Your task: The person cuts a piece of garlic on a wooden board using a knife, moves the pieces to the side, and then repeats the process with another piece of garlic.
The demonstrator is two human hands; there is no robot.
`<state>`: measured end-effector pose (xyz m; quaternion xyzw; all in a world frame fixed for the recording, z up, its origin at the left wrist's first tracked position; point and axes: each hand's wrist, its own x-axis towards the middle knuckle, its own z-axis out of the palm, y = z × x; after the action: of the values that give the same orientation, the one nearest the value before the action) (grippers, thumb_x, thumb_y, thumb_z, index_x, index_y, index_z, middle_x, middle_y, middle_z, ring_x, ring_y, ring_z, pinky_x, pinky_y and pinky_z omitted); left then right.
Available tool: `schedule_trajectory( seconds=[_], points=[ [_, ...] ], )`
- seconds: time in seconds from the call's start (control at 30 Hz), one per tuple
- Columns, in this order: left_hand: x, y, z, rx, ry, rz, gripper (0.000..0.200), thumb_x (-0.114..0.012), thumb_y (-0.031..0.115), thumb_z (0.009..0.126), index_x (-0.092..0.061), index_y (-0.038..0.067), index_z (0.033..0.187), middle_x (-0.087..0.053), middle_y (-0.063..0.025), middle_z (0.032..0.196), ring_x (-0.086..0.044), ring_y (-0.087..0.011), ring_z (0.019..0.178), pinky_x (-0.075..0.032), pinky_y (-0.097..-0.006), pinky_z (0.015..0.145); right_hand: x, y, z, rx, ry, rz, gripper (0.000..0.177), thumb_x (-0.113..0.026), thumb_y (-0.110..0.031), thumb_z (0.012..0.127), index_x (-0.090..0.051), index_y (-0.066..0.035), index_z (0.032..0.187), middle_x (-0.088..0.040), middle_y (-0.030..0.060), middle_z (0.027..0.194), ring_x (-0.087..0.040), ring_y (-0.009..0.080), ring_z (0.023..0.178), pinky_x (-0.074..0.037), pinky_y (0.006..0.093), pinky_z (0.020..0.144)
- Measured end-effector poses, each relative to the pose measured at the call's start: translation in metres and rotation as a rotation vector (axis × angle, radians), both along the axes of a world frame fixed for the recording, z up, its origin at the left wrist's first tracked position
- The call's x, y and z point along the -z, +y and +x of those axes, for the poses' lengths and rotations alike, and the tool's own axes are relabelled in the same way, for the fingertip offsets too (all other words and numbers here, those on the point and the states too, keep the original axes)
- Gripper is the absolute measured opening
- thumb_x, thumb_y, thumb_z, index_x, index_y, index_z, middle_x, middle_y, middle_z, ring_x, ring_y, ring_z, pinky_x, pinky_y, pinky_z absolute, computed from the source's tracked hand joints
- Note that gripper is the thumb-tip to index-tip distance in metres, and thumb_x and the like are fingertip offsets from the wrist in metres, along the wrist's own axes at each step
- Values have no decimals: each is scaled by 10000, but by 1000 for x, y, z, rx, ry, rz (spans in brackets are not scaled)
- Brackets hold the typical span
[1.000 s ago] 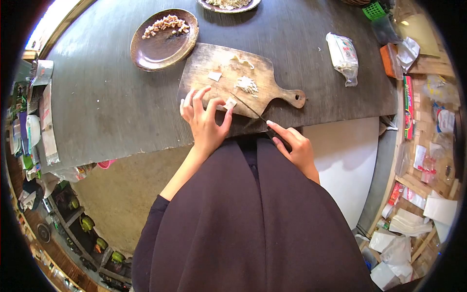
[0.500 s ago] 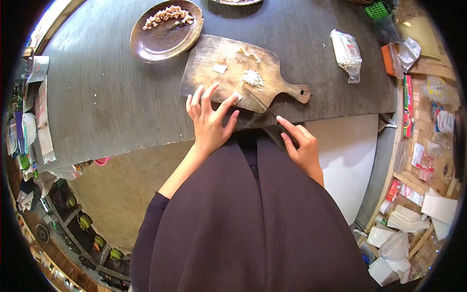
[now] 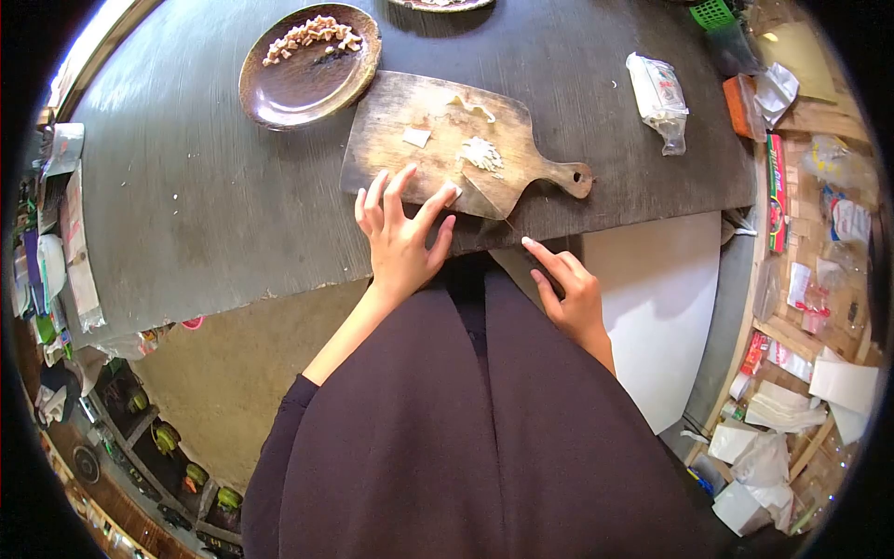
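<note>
Fingers (image 3: 377, 197) of our left hand (image 3: 400, 244) are spread apart. The forefinger and thumb tips hold a small white piece (image 3: 453, 191) down at the near edge of the cutting board (image 3: 382, 154). Our right hand (image 3: 565, 287) is curled closed with its forefinger stretched forward. We take it to be gripping the knife (image 3: 484, 200), though the handle is mostly hidden under the palm. The blade lies slanted across the board's near corner, its tip just beside the held piece.

Judging from what lies on the board, we are partway through the cutting. One heap of fine shreds (image 3: 480, 153) sits just beyond the blade and looks finished. Three bits are not yet shredded:
- the piece under our fingertips
- a square piece (image 3: 416, 137) a little farther back on the left
- a pale strip (image 3: 472, 105) near the far edge

Beyond the board's left corner, on the dark surface (image 3: 205, 186), a brown plate (image 3: 279, 102) holds a cluster of diced bits (image 3: 307, 35) along its far side, so that batch looks done too.

By our count there are two hands, one knife and one board. There is also one heap of shreds and three uncut bits. We see two plates, the second plate (image 3: 438, 4) barely showing at the top edge. One plastic packet (image 3: 658, 93) lies well apart to the right.
</note>
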<state>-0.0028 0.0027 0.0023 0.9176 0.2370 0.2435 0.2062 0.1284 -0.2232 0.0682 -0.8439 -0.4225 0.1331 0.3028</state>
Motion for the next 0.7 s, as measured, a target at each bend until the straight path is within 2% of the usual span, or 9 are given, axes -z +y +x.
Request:
schedule_trajectory(
  seconds=[0.17,0.23,0.7],
  points=[
    [1,0,0,7,12,14,438,-796,285,860,-731,336,1290,-464,-112,1533,-341,-392,1455,-195,-575,1210,-11,6,1,13,87,-21,540,-679,-80,959,-654,-290,1455,-603,88,813,-579,265,637,-510,393,622],
    [1,0,0,11,16,21,438,-796,286,860,-731,338,1290,-464,-111,1533,-341,-390,1455,-196,-574,1210,-14,8,3,22,114,-133,549,-664,-88,968,-636,-300,1473,-605,89,815,-579,282,641,-508,410,629],
    [1,3,-2,10,-7,-26,438,-799,286,849,-735,340,1280,-452,-100,1544,-323,-392,1464,-196,-595,1212,-8,16,-5,-28,-5,-71,538,-705,-111,945,-666,-314,1441,-568,63,763,-572,225,588,-502,370,570]
  ],
)
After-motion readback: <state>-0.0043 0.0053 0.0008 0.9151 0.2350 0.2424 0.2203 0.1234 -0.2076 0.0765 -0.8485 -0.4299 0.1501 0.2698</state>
